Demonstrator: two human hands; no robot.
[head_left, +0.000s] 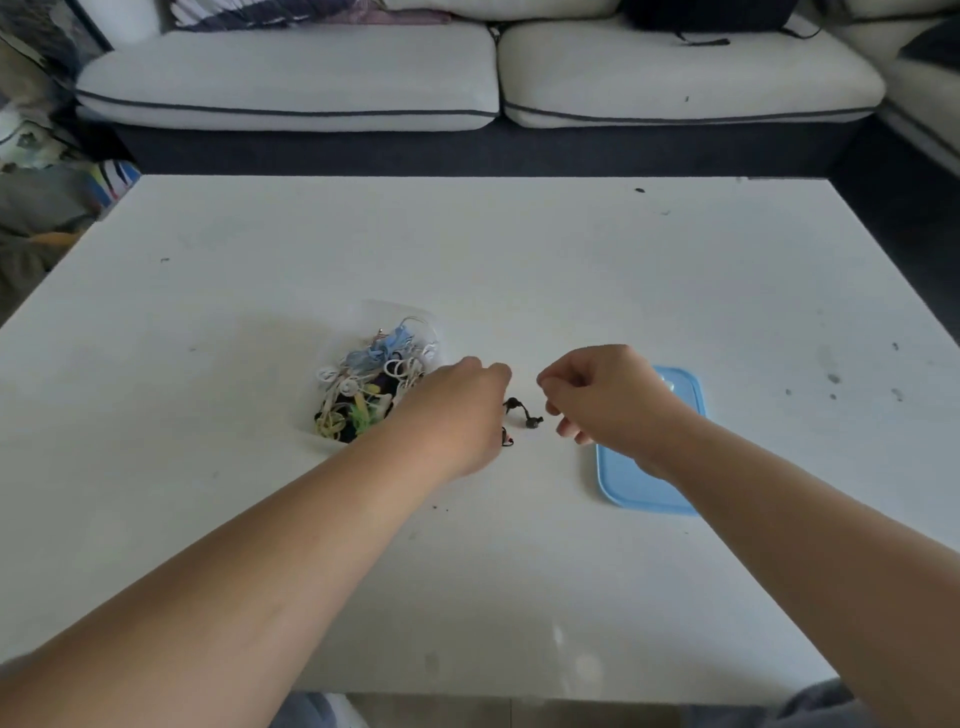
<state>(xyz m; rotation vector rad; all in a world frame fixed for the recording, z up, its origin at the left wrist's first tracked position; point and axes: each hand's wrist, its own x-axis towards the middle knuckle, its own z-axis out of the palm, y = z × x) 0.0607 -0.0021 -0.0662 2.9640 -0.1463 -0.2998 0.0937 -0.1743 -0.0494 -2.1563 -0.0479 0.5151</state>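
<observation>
Curling round the black cord (521, 410), left hand (457, 415) holds it; right hand (608, 400) just beside, grip unclear.

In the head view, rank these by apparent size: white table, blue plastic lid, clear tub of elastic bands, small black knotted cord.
1. white table
2. Too alike to rank: clear tub of elastic bands and blue plastic lid, which is partly hidden
3. small black knotted cord

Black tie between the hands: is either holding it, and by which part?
Left hand seems to hold the black tie by the end nearest it; right hand curls nearby, off it.
</observation>
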